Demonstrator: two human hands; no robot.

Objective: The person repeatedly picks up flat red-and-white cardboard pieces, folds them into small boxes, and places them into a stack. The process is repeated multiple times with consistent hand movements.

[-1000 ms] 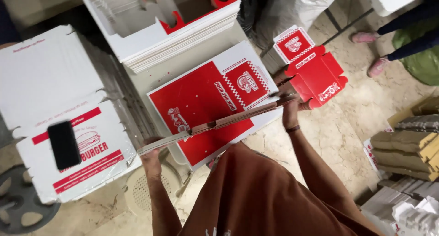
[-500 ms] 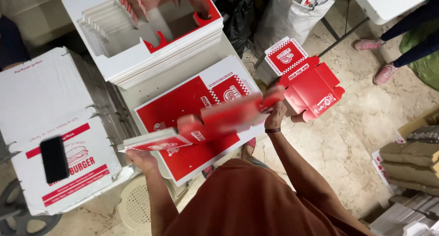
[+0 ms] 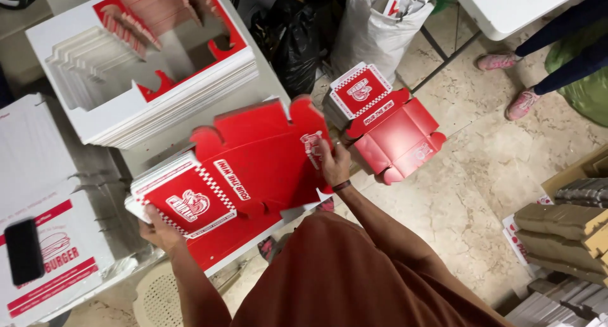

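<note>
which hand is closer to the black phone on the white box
Left. The left hand grips the lower-left end of the red box blank, nearer the black phone. The right hand holds the blank's far right edge.

We counted one red flat box blank (image 3: 253,162) at the centre, one folded red box (image 3: 392,134) at two o'clock, one black phone (image 3: 23,251) at eight o'clock, two pink shoes (image 3: 522,102) at one o'clock, and two hands.

One camera, worn on the head, looking steeply down.
It sits close above both hands, taking in the tabletop (image 3: 266,80) and floor (image 3: 481,175).
</note>
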